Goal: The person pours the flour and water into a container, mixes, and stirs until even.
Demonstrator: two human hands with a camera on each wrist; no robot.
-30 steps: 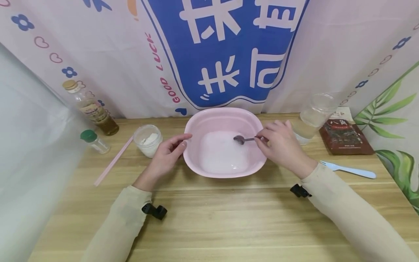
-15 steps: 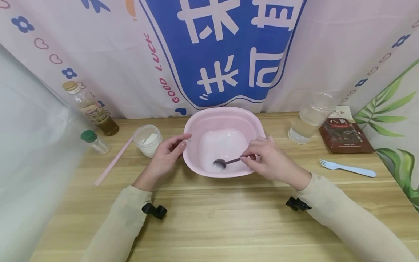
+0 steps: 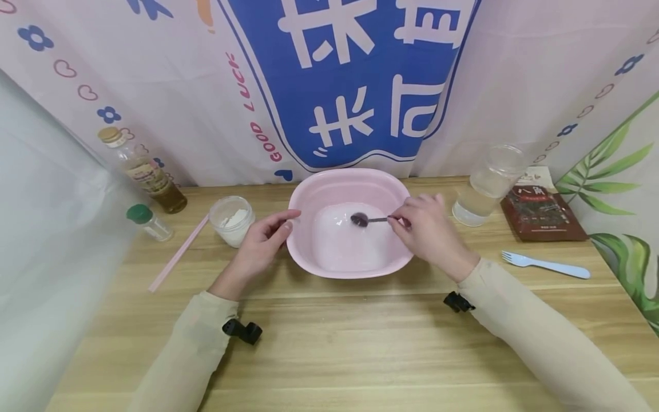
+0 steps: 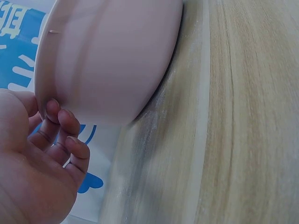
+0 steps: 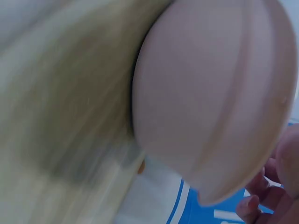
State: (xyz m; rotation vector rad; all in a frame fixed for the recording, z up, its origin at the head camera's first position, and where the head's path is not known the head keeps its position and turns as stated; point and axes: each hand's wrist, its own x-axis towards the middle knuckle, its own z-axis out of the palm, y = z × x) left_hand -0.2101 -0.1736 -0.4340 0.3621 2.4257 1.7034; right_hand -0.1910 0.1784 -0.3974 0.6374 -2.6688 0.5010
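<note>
A pink plastic basin (image 3: 350, 186) stands at the back middle of the wooden table, with cloudy white liquid (image 3: 345, 246) in it. My left hand (image 3: 262, 240) pinches the basin's left rim, thumb above and fingertips under the lip, as the left wrist view shows. My right hand (image 3: 429, 232) reaches over the right rim and pinches the handle of a dark spoon (image 3: 359, 220). The spoon's bowl is in the liquid near the middle of the basin. In the right wrist view the basin's outer wall (image 5: 201, 88) fills the centre, and the spoon is hidden.
Left of the basin are a jar of white powder (image 3: 233, 229), a pink stick (image 3: 180, 252), a green-capped shaker (image 3: 149, 222) and an oil bottle (image 3: 151, 177). To the right stand a clear cup of water (image 3: 476, 200), a brown packet (image 3: 543, 214) and a blue fork (image 3: 546, 265).
The right hand has carried the spoon round through the liquid, from the back right to the front, then back to the middle. The left hand stays at the rim.
</note>
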